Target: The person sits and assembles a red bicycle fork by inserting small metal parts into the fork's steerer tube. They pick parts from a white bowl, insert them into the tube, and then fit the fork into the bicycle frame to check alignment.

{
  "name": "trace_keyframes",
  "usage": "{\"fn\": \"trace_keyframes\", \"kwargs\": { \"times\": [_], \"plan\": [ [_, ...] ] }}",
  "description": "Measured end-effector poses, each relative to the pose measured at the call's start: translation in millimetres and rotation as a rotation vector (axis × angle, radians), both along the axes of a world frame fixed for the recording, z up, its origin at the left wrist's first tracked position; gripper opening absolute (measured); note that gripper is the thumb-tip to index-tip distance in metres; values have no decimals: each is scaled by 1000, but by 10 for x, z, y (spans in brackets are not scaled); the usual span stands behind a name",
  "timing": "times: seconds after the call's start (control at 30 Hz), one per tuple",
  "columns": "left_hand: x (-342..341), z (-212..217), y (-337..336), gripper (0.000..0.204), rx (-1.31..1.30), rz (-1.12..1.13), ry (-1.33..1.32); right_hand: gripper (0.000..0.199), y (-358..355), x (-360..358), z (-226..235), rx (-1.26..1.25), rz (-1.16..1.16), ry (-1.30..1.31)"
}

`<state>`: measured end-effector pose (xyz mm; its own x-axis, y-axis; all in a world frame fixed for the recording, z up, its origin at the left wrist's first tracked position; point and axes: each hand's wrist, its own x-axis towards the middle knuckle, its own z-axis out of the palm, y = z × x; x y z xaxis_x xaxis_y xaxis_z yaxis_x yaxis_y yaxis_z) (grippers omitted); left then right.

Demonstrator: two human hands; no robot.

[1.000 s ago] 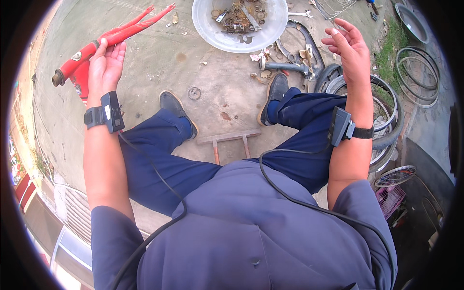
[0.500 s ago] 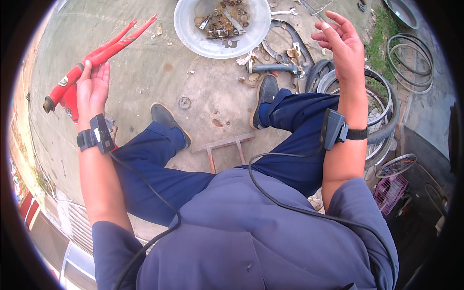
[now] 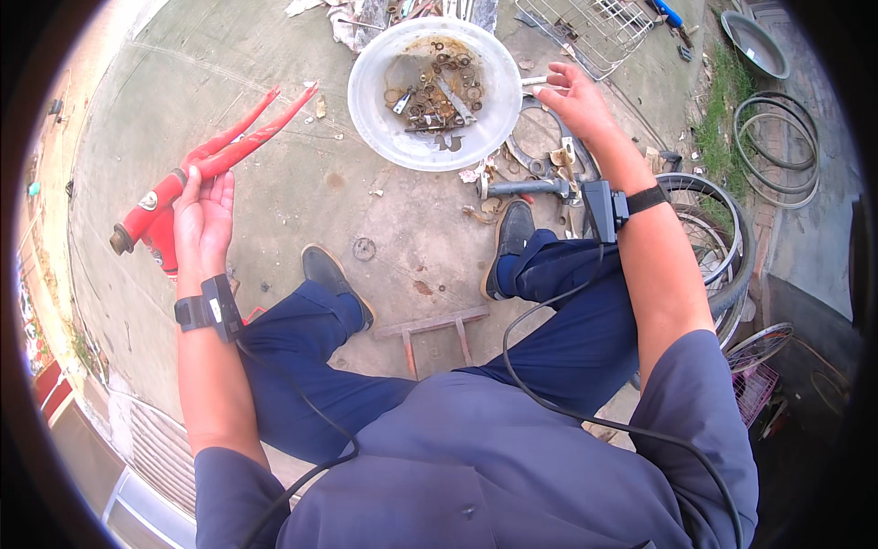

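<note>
Nearby, bowl of rusty parts (image 3: 434, 91), bicycle rims (image 3: 718, 238).

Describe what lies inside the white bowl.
The bowl holds rusty washers, nuts and small metal parts on a stained bottom. What lies under the pile is covered.

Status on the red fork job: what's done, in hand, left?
Done: red fork is up off the ground, bare of any wheel. In hand: left hand steadies it; right hand reaches open at the rim of the white bowl of rusty small parts. Left: no part picked or fitted yet.
</note>
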<state>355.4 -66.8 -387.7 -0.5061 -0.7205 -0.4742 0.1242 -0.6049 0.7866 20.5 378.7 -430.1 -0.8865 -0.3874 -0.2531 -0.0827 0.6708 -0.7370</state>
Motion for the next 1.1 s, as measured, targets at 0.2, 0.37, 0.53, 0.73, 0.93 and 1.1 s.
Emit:
{"fn": "trace_keyframes", "kwargs": {
  "times": [0.2,0.37,0.53,0.73,0.93,1.1],
  "plan": [
    [42,24,20,32,20,20,-16,97,-145,-111,-1009,104,-187,-75],
    [53,66,71,33,39,13,-17,85,-211,-217,-1185,-73,-302,-293],
    [31,72,88,35,54,74,-59,60,-246,-374,-1362,-265,-239,-473],
    [53,87,108,32,71,38,0,45,-197,-360,-1669,-313,-255,-535],
    [36,99,133,30,75,69,-12,40,-180,-368,-1832,-285,-273,-557],
    [42,79,145,31,72,78,-13,39,-154,-342,-1897,-247,-277,-519]
  ]
}}
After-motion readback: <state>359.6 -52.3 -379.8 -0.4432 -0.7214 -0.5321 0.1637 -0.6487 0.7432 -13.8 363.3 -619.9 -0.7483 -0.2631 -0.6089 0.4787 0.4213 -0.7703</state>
